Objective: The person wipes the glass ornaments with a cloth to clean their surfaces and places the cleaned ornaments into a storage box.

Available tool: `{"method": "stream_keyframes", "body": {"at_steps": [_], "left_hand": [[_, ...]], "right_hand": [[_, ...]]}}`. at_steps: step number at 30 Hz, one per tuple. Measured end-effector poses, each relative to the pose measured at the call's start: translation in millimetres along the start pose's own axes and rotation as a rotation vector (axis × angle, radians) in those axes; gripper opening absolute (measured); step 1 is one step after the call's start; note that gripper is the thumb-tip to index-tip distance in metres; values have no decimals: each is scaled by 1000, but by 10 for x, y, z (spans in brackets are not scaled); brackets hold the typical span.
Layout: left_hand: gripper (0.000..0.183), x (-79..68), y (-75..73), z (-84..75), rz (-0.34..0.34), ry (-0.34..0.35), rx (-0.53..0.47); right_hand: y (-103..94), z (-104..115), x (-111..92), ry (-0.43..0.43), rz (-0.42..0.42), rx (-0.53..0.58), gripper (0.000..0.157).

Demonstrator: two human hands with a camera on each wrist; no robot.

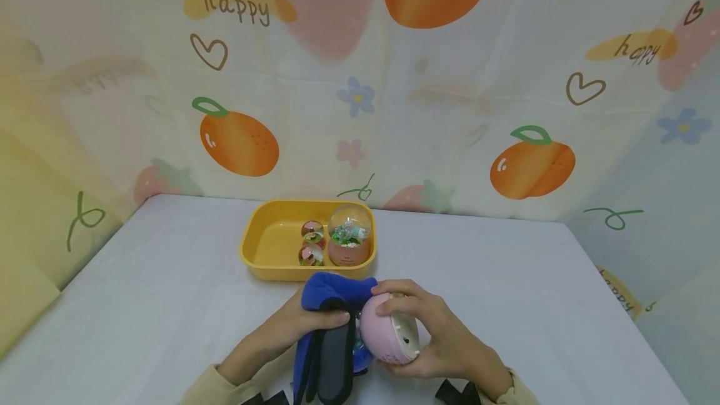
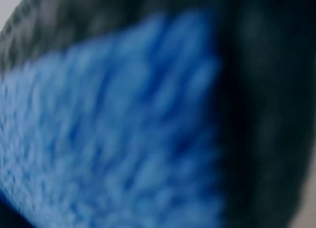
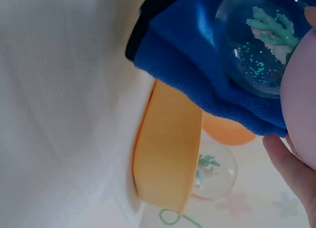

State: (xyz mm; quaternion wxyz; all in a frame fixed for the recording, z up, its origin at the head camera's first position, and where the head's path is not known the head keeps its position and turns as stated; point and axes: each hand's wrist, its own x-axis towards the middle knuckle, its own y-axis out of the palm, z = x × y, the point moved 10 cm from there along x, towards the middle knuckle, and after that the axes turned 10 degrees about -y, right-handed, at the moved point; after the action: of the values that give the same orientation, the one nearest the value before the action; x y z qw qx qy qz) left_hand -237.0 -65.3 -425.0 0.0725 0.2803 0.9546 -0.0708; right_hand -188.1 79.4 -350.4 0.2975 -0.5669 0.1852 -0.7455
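My left hand [image 1: 289, 324] grips a blue cloth [image 1: 332, 289] with black edging, its thumb pressed over a dark grey folded part. Close up, the fuzzy blue pile of the cloth [image 2: 113, 129] fills most of the left wrist view, and the left fingers are hidden there. With its fingers around the pink base [image 1: 385, 333], my right hand [image 1: 450, 336] holds a snow globe tipped on its side. In the right wrist view the clear dome [image 3: 242, 65], with a green cactus-like figure and glitter inside, lies against the cloth.
Behind the hands a yellow tray [image 1: 272, 236] stands on the white table [image 1: 484, 267]. At its right end are another snow globe [image 1: 350, 255] with a pink base and two small shiny balls [image 1: 311, 256]. A fruit-patterned curtain [image 1: 450, 130] hangs at the back.
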Motion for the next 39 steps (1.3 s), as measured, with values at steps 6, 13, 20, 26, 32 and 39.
{"method": "stream_keyframes", "body": {"at_steps": [6,13,20,26,32,39], "left_hand": [[75,-31,65,45,135,-36,-80],[63,-2,-50,-28,-28,40,-17],[59,1,-155,-18,-165,2,-50],[76,-20,15,64,67,-54,-156],[76,3,62,-60,64,66,-77],[85,6,-23,-145,-157,121,49]], "right_hand": [[-42,1,3,-10,-31,11,86],[-67,-38,-17,20,-62,-45,85],[-103,-50,-18,55,-105,-118,90],[-143,-33,-22,49,-136,-150,84],[-235,-57,-38,35,-232,-158,74],[-309,-136,-68,199,-290,-238,74]]}}
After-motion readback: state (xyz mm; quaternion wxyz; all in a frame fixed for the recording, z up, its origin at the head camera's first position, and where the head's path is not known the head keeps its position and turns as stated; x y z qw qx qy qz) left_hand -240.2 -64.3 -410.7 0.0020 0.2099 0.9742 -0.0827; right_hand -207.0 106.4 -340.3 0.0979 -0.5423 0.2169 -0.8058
